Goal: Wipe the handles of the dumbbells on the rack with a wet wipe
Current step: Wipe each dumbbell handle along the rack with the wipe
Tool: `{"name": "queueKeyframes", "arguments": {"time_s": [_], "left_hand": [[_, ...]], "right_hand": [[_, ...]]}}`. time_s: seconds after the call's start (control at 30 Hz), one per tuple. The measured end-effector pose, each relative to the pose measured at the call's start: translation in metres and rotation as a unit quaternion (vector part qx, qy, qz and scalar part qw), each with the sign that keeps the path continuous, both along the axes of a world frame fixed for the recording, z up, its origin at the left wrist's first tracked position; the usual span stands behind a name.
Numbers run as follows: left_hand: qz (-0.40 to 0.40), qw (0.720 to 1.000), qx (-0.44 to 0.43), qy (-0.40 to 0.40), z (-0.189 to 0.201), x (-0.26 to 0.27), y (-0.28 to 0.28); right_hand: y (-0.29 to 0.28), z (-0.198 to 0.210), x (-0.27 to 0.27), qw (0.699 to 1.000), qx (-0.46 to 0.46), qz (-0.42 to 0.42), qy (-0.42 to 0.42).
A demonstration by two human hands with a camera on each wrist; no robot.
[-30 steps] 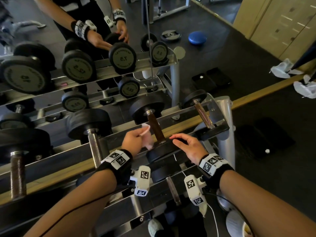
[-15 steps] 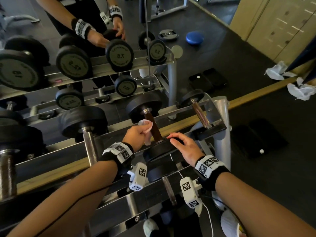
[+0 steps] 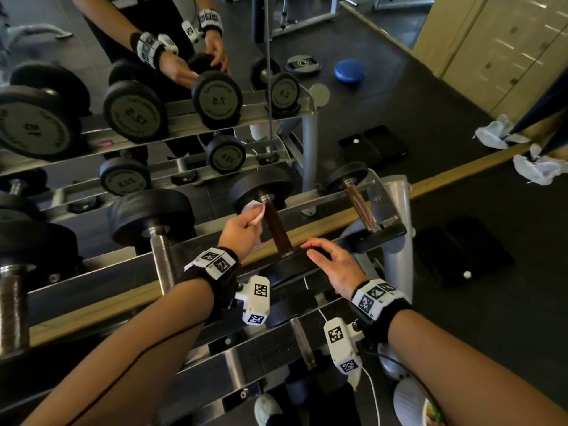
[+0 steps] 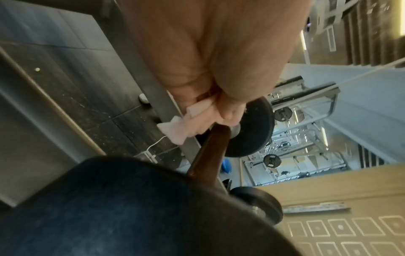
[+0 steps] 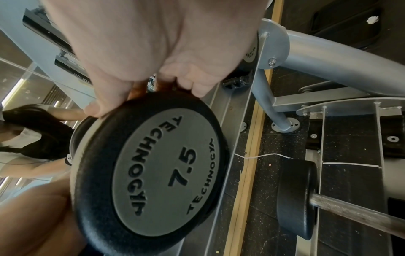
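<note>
A 7.5 dumbbell lies across the top rails of the rack (image 3: 396, 204), its dark brown handle (image 3: 276, 229) running from a far black head (image 3: 261, 189) to a near head (image 3: 295, 265). My left hand (image 3: 242, 229) pinches a crumpled pale wet wipe (image 3: 256, 212) against the far end of that handle; the left wrist view shows the wipe (image 4: 186, 124) beside the handle (image 4: 210, 147). My right hand (image 3: 332, 265) holds the near head, its fingers curled over the rim (image 5: 153, 104) above the grey 7.5 face (image 5: 166, 173).
Other dumbbells lie on the same rails: a rusty-handled small one (image 3: 359, 207) to the right, and steel-handled ones (image 3: 163, 259) to the left. A mirror behind reflects the rack and me. Crumpled white cloths (image 3: 531, 167) lie on the dark floor at right.
My left hand has slid the wipe up along the brown handle from its near part toward the far head. My right hand has stayed on the near head.
</note>
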State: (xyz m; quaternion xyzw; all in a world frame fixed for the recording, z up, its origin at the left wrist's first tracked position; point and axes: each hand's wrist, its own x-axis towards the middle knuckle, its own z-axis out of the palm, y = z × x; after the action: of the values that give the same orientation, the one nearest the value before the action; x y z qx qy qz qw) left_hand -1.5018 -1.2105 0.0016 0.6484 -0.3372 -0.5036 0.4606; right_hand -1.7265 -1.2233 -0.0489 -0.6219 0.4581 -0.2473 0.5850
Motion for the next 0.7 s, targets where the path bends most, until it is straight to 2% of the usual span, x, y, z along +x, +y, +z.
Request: {"name": "queueKeyframes", "arguments": {"time_s": [0.1, 0.27, 0.37, 0.4, 0.43, 0.5, 0.53, 0.57, 0.6, 0.63, 0.7], "left_hand": [[-0.058, 0.991, 0.01, -0.123, -0.011, -0.009, 0.002], [-0.108, 0.986, 0.052, -0.118, -0.015, -0.013, 0.023], [-0.181, 0.961, 0.074, -0.197, -0.01, -0.017, 0.035], [-0.192, 0.961, 0.073, -0.185, -0.006, -0.017, 0.035], [-0.186, 0.969, 0.077, -0.14, -0.004, -0.015, 0.034], [-0.129, 0.987, 0.086, 0.042, 0.001, -0.01, 0.029], [-0.074, 0.987, 0.083, 0.115, 0.002, -0.005, 0.027], [-0.005, 0.987, 0.076, 0.145, 0.002, 0.002, 0.025], [0.066, 0.982, 0.071, 0.16, -0.001, 0.007, 0.024], [0.118, 0.983, 0.061, 0.13, -0.007, 0.012, 0.023], [0.152, 0.985, 0.057, 0.049, -0.014, 0.013, 0.024]], "right_hand": [[0.001, 0.001, 0.0, 1.0, 0.0, -0.001, 0.007], [0.001, 0.0, 0.001, 1.0, -0.003, -0.002, -0.007], [0.002, 0.0, 0.001, 1.0, -0.012, -0.001, -0.012], [0.002, 0.0, 0.001, 1.0, -0.016, -0.002, -0.013], [0.001, 0.001, 0.002, 1.0, -0.016, -0.001, -0.011], [0.0, 0.002, 0.002, 1.0, -0.008, 0.0, -0.005], [0.0, 0.002, 0.002, 1.0, -0.005, 0.001, -0.001], [0.0, 0.003, 0.001, 1.0, -0.006, 0.003, 0.004], [0.0, 0.003, 0.001, 1.0, -0.009, 0.006, 0.008], [0.0, 0.004, 0.001, 1.0, -0.011, 0.008, 0.01], [0.002, 0.004, 0.0, 1.0, -0.01, 0.01, 0.012]]}}
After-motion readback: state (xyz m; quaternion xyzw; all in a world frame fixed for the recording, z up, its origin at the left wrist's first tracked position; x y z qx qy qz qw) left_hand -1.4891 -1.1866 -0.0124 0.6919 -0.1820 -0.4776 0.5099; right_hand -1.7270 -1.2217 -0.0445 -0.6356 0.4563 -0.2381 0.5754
